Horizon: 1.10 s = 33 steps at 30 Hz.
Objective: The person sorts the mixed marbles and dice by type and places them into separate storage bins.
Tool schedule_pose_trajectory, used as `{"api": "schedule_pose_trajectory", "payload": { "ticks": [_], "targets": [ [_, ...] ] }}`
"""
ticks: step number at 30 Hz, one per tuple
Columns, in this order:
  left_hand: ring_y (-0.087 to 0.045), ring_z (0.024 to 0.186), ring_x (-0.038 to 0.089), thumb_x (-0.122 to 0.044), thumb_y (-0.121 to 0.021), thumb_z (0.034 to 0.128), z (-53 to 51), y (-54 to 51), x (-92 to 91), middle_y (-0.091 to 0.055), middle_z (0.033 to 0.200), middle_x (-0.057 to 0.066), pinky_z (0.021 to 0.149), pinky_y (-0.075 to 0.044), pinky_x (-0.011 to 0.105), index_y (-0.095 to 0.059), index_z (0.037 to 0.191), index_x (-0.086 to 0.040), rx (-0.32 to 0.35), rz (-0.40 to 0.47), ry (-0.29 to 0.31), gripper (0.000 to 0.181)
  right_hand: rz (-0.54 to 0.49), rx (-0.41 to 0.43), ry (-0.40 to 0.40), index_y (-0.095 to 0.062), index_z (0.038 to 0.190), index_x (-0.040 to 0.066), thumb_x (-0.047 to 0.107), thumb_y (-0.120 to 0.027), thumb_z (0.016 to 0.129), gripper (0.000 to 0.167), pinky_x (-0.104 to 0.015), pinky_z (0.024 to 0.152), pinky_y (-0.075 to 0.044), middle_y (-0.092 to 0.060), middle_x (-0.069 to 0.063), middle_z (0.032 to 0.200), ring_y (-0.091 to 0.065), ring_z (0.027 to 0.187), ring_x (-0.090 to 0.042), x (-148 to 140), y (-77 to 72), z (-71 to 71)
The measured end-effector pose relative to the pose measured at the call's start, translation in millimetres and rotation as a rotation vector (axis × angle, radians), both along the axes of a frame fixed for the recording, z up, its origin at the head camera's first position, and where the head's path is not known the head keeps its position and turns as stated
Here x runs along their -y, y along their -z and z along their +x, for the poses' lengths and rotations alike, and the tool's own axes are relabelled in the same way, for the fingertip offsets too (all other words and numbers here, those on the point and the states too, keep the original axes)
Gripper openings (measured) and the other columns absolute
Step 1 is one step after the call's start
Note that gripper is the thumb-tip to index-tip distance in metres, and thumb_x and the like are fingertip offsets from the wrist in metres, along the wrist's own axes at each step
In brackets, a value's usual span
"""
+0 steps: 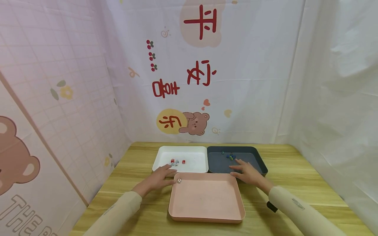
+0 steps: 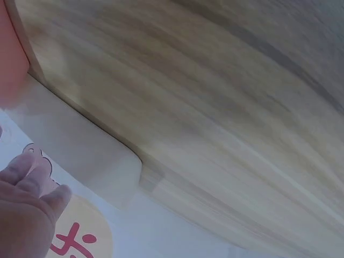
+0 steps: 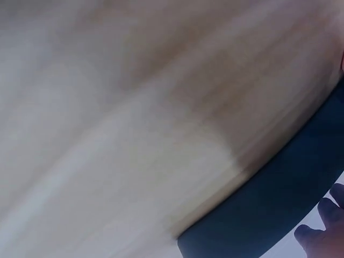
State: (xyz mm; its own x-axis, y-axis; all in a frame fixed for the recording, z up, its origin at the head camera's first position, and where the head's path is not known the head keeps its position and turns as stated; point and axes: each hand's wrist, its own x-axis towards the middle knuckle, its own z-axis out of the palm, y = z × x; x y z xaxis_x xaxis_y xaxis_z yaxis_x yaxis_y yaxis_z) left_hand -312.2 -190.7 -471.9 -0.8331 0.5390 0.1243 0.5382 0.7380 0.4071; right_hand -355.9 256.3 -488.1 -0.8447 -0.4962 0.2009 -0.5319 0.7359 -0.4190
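Observation:
My left hand hovers at the near left corner of the white tray, with its fingers spread and nothing visible in them. Beside its thumb, a white die sits in the upper left corner of the pink tray. Red dice and whitish dice lie in the white tray. My right hand reaches over the near side of the dark grey tray, fingers apart and holding nothing visible. Just beyond its fingertips is a cluster of small blue and green pieces, too small to make out.
The trays stand on a wood-grain table, the pink one in front of the other two. Behind them hangs a printed white cloth, with more cloth at both sides. A black object shows under the right sleeve.

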Motion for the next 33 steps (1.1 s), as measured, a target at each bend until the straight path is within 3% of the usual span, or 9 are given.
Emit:
{"api": "schedule_pose_trajectory", "payload": {
  "ticks": [7, 12, 17, 25, 33],
  "targets": [
    [-0.035, 0.138, 0.046, -0.035, -0.069, 0.0936, -1.5, 3.5, -8.7, -0.042, 0.148, 0.025, 0.111, -0.027, 0.062, -0.067, 0.127, -0.007, -0.029, 0.03, -0.035, 0.044, -0.032, 0.031, -0.017, -0.066, 0.131, 0.007, 0.037, -0.065, 0.096, 0.046, -0.073, 0.108, -0.013, -0.035, -0.033, 0.15, -0.027, 0.139, -0.054, -5, 5.9, 11.9],
    [-0.036, 0.137, 0.046, -0.032, -0.07, 0.093, 0.0, 4.8, -13.2, -0.043, 0.147, 0.025, 0.112, -0.024, 0.062, -0.07, 0.123, -0.006, -0.064, 0.041, -0.02, 0.04, -0.029, 0.009, -0.004, -0.067, 0.129, 0.007, 0.035, -0.066, 0.096, 0.044, -0.073, 0.107, -0.015, -0.036, -0.033, 0.149, -0.029, 0.138, -0.055, -9, 7.0, 17.3],
    [-0.034, 0.139, 0.045, -0.031, -0.07, 0.0924, 0.9, 7.1, -17.5, -0.042, 0.147, 0.027, 0.112, -0.023, 0.064, -0.072, 0.122, -0.009, -0.091, -0.029, -0.032, 0.037, -0.023, -0.001, 0.003, -0.068, 0.129, 0.009, 0.036, -0.066, 0.096, 0.043, -0.074, 0.107, -0.016, -0.037, -0.033, 0.149, -0.03, 0.138, -0.054, -12, 8.9, 19.0],
    [-0.031, 0.141, 0.045, -0.029, -0.071, 0.0914, 4.0, 3.7, -29.7, -0.042, 0.148, 0.028, 0.111, -0.02, 0.067, -0.073, 0.12, -0.011, -0.058, -0.084, -0.083, 0.034, -0.035, -0.003, 0.008, -0.068, 0.129, 0.008, 0.034, -0.067, 0.095, 0.043, -0.075, 0.106, -0.014, -0.037, -0.033, 0.149, -0.029, 0.138, -0.055, -12, 10.7, 20.4],
    [-0.034, 0.138, 0.049, -0.024, -0.069, 0.0904, 3.1, 5.7, -41.1, -0.047, 0.143, 0.029, 0.105, -0.026, 0.072, -0.071, 0.103, -0.016, -0.092, -0.201, -0.096, 0.015, -0.025, 0.002, 0.007, -0.067, 0.13, 0.008, 0.035, -0.066, 0.095, 0.043, -0.076, 0.105, -0.013, -0.037, -0.032, 0.149, -0.027, 0.139, -0.054, -10, 11.3, 20.6]
  ]
}}
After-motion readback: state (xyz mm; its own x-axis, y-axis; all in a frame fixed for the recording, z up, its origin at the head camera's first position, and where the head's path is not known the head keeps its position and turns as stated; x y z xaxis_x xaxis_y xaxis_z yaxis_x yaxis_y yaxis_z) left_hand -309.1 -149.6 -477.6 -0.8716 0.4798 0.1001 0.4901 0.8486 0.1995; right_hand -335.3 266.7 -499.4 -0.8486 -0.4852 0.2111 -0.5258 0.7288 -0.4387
